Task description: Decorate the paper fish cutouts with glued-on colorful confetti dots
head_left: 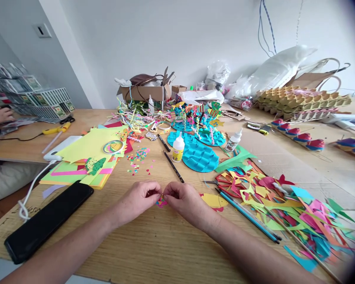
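My left hand (140, 200) and my right hand (187, 202) meet over the table, fingertips pinched and nearly touching. A small multicoloured paper piece (161, 202), pink and blue, shows just under the fingertips; its full shape is hidden. Partly behind my right hand lies a yellow paper fish (214, 200) with red fins. Beyond my hands are a black pencil (173, 167) and an upright white glue bottle (178, 148) with a yellow label. Tiny paper confetti (139, 155) is scattered farther left.
Paper scraps (296, 209) and blue pencils (248, 215) lie to the right. Blue paper ovals (198, 156) sit behind the glue. On the left are a black phone-like slab (49, 221) and yellow paper sheets (88, 144). Another person's hand (1, 115) shows at far left.
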A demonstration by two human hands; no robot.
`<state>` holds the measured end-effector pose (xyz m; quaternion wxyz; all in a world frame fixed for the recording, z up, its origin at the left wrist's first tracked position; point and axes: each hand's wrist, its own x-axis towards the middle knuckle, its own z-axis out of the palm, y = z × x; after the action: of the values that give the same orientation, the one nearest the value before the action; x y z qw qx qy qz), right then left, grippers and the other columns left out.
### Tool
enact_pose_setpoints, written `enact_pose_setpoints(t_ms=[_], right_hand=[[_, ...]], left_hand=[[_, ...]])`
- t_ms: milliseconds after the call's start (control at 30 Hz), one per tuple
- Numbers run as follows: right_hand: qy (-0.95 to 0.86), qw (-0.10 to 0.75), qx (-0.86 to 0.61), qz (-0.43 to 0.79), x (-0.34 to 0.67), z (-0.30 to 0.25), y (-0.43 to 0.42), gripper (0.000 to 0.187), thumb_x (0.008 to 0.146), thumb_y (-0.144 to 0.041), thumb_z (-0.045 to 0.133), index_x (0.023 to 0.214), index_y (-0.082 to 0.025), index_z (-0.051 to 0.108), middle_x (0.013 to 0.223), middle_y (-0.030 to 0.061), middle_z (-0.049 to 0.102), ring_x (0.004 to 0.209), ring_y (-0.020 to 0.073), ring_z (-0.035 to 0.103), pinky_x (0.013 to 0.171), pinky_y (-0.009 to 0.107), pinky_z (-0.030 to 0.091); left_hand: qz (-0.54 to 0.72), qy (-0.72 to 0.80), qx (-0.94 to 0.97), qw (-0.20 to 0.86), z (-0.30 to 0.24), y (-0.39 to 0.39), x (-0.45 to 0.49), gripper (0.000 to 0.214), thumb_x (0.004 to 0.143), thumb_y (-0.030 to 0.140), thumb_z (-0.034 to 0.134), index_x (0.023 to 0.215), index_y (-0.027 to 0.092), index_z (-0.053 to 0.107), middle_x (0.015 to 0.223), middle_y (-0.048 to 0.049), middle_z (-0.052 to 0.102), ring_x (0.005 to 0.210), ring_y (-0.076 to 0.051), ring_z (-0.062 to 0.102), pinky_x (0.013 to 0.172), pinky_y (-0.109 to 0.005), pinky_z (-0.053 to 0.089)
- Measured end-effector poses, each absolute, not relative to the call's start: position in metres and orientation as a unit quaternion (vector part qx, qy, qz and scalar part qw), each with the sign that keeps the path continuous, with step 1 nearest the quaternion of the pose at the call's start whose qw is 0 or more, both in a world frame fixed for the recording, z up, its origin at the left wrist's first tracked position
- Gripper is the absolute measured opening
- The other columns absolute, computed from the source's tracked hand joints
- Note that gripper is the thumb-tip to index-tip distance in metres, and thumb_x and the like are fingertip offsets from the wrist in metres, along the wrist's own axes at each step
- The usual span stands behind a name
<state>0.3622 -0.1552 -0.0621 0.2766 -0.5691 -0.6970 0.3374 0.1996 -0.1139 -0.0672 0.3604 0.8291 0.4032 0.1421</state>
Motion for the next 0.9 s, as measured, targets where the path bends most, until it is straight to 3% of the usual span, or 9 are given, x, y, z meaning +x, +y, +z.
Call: enact_pose_setpoints(t_ms=[467,900], right_hand=[[-0.722,0.231,-0.563,0.33,0.365,-0.06,-0.154,0.015,0.072,-0.012,0.046,0.071,-0.014,0.061,0.061,-0.0008,0.059,0.055,0.0085,0.048,0.049,0.018,0.032],[-0.813,0.066,-0.532,0.225,0.368,-0.053,-0.14,0.016,0.071,-0.014,0.05,0.073,-0.018,0.065,0.074,0.0023,0.064,0.066,0.0123,0.053,0.055,0.021,0.034]], left_hand=[[0.133,0.426,0.815,0.369,-0.071,-0.116,0.197,0.015,0.074,0.021,0.044,0.068,0.017,0.057,0.062,0.0035,0.054,0.06,-0.012,0.048,0.054,-0.02,0.035],[0.184,0.334,0.917,0.117,-0.088,-0.129,0.172,0.018,0.084,0.011,0.037,0.082,0.018,0.054,0.081,-0.0035,0.057,0.079,-0.017,0.052,0.072,-0.029,0.044]])
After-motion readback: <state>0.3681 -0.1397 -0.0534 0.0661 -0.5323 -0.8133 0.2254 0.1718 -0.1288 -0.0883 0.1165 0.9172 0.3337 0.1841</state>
